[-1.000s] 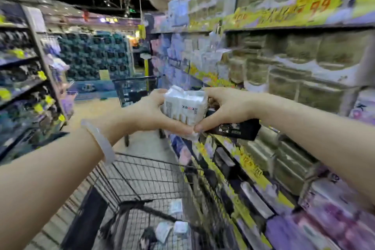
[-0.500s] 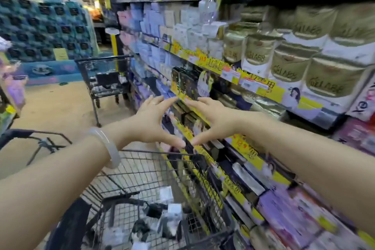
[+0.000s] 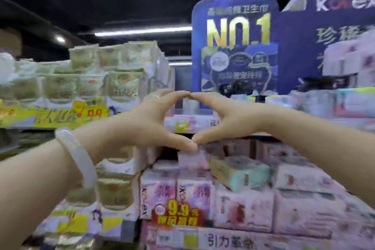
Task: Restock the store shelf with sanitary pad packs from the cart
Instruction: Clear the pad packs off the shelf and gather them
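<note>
Both hands are raised in front of the shelf and hold nothing. My left hand (image 3: 150,119) and my right hand (image 3: 221,117) meet at the fingertips and at the thumb tips, forming an open frame between them. A pale bangle (image 3: 77,156) circles my left wrist. Behind and below the hands, pink and white sanitary pad packs (image 3: 194,191) stand in rows on the shelf (image 3: 223,237), with a mint green pack (image 3: 241,172) lying tilted on top. The cart is out of view.
Gold and white packs (image 3: 119,85) fill the shelves at left above yellow price strips (image 3: 54,115). A blue "NO.1" display board (image 3: 235,46) stands on the upper shelf behind my hands. A red 9.9 price tag (image 3: 178,213) hangs on the pink packs.
The white pack that both hands held a second ago is gone from them. The view has swung right and up from the cart to the shelf face. The fingertips now touch.
</note>
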The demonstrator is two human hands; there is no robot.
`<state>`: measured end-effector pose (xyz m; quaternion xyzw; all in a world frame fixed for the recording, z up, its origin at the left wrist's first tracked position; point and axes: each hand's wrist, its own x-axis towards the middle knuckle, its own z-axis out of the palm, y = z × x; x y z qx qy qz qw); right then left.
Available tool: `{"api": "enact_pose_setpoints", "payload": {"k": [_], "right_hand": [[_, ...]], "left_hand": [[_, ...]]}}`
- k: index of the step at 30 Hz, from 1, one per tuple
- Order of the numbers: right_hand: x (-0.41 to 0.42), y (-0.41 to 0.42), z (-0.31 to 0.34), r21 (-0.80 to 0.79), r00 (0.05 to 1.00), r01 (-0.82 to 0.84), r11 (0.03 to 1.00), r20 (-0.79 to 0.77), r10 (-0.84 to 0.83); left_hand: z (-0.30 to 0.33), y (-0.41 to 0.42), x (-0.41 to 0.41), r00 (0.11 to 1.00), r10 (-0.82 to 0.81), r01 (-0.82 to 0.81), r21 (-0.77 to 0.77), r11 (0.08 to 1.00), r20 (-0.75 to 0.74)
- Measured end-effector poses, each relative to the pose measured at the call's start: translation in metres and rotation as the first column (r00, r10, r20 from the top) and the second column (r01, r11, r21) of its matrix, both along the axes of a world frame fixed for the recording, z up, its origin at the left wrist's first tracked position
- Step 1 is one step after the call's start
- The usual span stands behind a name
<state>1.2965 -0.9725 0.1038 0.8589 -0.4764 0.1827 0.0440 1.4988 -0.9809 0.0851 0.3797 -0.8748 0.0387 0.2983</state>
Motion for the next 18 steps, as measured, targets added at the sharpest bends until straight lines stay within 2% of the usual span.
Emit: {"api": "enact_pose_setpoints", "payload": {"k": [6, 10, 16, 18], "right_hand": [[-0.108, 0.022, 0.055, -0.054, 0.965, 0.260, 0.964, 0.055, -0.257], [-0.186, 0.020, 0.071, -0.039, 0.929, 0.367, 0.929, 0.064, -0.364], [-0.256, 0.015, 0.092, 0.008, 0.864, 0.504, 0.863, -0.006, -0.504], [-0.271, 0.012, 0.094, -0.007, 0.821, 0.564, 0.825, -0.103, -0.562]], "left_hand": [[0.055, -0.017, -0.107, 0.990, -0.060, 0.056, 0.034, 0.998, 0.125], [0.074, -0.038, -0.183, 0.987, -0.086, 0.079, 0.059, 0.995, 0.138], [0.096, -0.071, -0.268, 0.982, -0.093, 0.069, 0.144, 0.987, 0.164], [0.101, -0.079, -0.287, 0.977, -0.108, 0.074, 0.183, 0.980, 0.186]]}}
